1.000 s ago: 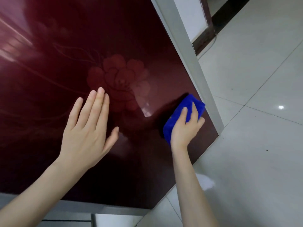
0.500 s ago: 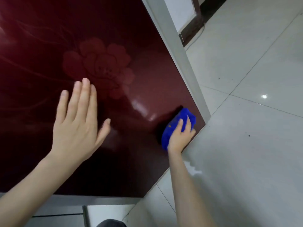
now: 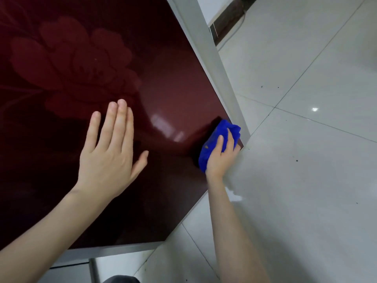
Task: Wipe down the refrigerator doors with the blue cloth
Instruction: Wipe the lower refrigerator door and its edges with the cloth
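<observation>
The glossy dark red refrigerator door (image 3: 167,82), with a faint flower pattern, fills the left and middle of the head view. My right hand (image 3: 221,158) presses a bunched blue cloth (image 3: 212,144) against the door's lower right corner, beside the grey side edge (image 3: 214,58). My left hand (image 3: 111,154) lies flat on the door to the left of the cloth, fingers spread, holding nothing.
Light grey floor tiles (image 3: 306,160) stretch to the right, with a white patch (image 3: 234,196) near my right forearm. A dark baseboard (image 3: 226,21) and a thin cable run along the wall at the top. The door's grey bottom trim (image 3: 114,250) sits below.
My right hand has slid the blue cloth down the door to its lower right corner. My left hand stays flat on the door; the view has tilted downward and closer.
</observation>
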